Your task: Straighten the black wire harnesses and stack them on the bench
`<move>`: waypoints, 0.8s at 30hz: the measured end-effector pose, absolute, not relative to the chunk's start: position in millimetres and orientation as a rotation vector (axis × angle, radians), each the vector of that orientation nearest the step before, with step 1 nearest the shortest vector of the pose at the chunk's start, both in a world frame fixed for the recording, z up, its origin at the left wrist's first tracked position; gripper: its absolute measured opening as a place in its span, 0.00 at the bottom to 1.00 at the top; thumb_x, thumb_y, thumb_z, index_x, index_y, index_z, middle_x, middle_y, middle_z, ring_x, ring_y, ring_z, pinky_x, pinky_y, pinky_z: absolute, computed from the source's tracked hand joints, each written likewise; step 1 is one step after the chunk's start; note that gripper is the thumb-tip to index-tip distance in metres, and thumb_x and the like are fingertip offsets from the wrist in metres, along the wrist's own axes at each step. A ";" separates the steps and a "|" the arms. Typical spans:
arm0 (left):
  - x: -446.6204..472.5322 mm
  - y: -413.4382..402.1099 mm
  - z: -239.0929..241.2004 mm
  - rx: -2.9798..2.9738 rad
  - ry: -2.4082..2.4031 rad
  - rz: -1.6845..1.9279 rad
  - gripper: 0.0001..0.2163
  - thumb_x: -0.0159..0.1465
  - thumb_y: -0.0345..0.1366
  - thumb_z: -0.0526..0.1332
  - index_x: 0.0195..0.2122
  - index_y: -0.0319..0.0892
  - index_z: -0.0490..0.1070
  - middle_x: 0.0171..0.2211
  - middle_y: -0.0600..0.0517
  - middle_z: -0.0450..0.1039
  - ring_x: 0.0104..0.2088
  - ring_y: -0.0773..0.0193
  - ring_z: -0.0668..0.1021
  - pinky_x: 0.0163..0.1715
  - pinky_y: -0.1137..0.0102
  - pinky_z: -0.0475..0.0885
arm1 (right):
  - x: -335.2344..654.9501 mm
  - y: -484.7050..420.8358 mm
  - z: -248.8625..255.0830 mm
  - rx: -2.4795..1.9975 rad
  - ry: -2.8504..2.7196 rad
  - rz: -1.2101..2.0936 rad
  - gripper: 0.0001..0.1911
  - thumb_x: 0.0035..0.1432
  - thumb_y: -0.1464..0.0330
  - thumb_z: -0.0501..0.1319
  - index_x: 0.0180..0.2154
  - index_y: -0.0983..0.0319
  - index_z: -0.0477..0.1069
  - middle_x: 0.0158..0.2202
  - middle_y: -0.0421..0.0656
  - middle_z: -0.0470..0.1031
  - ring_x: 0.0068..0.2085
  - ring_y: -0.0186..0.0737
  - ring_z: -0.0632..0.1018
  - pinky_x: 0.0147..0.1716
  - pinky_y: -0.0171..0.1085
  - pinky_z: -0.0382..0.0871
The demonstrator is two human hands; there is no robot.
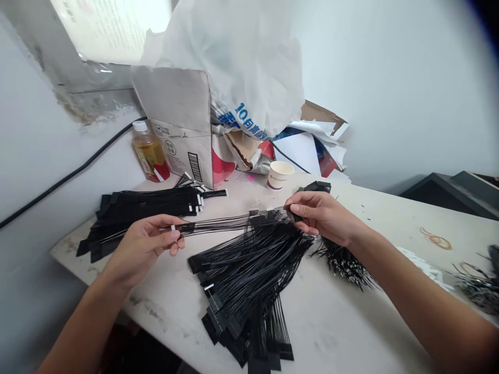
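Observation:
My left hand (150, 240) pinches one end of a thin black ribbon cable (226, 223), and my right hand (322, 215) grips its other end, so the cable is stretched flat between them above the table. Right under it lies a fanned heap of black cables with connectors (249, 280). A second, straighter pile of black cables with white tips (144, 208) lies at the left, just beyond my left hand. A bristly bunch of short black wires (345, 265) sits below my right wrist.
The white table (351, 322) ends close to me on the left. Behind stand a cardboard box (183, 124), a white plastic bag (241, 62), a drink bottle (150, 153), a paper cup (278, 175) and loose cardboard. More black wires (481, 288) lie at the far right.

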State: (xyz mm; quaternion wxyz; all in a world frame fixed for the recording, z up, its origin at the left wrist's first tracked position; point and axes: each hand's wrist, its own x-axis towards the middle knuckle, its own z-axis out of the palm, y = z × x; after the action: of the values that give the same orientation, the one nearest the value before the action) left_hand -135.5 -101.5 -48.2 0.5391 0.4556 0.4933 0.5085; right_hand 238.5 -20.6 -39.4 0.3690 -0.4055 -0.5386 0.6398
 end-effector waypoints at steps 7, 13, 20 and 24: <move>-135.7 -90.3 -65.1 1.005 1.180 1.166 0.14 0.48 0.34 0.80 0.36 0.40 0.86 0.19 0.50 0.76 0.21 0.66 0.77 0.25 0.73 0.76 | 250.8 -15.0 -43.1 -1.017 -1.333 1.721 0.15 0.51 0.62 0.76 0.37 0.64 0.79 0.26 0.41 0.75 0.23 0.30 0.74 0.15 0.28 0.59; -137.8 -90.0 -67.8 1.018 1.172 1.111 0.14 0.50 0.35 0.80 0.38 0.42 0.86 0.22 0.49 0.78 0.21 0.68 0.75 0.26 0.74 0.75 | 251.2 -11.9 -45.1 -1.033 -1.293 1.716 0.15 0.50 0.63 0.76 0.35 0.65 0.80 0.23 0.42 0.76 0.21 0.31 0.74 0.16 0.29 0.60; -135.2 -91.8 -69.2 1.021 1.126 1.126 0.13 0.51 0.36 0.79 0.38 0.43 0.86 0.23 0.48 0.79 0.22 0.69 0.75 0.26 0.75 0.73 | 253.3 -14.2 -45.7 -1.035 -1.303 1.704 0.14 0.51 0.63 0.76 0.35 0.65 0.80 0.22 0.43 0.76 0.22 0.32 0.75 0.16 0.29 0.61; -134.4 -94.6 -68.3 1.047 1.112 1.129 0.12 0.52 0.36 0.79 0.38 0.43 0.86 0.25 0.47 0.80 0.23 0.68 0.76 0.26 0.75 0.73 | 256.6 -14.0 -46.6 -1.037 -1.349 1.679 0.13 0.52 0.62 0.76 0.36 0.64 0.82 0.22 0.44 0.77 0.22 0.34 0.76 0.18 0.30 0.63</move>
State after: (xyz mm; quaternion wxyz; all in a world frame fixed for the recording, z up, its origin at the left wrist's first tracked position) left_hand -134.4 -94.6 -68.3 0.5821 0.4483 0.4760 0.4833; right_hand 256.6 -14.0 -46.6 0.3668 -0.4037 -0.5251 0.6533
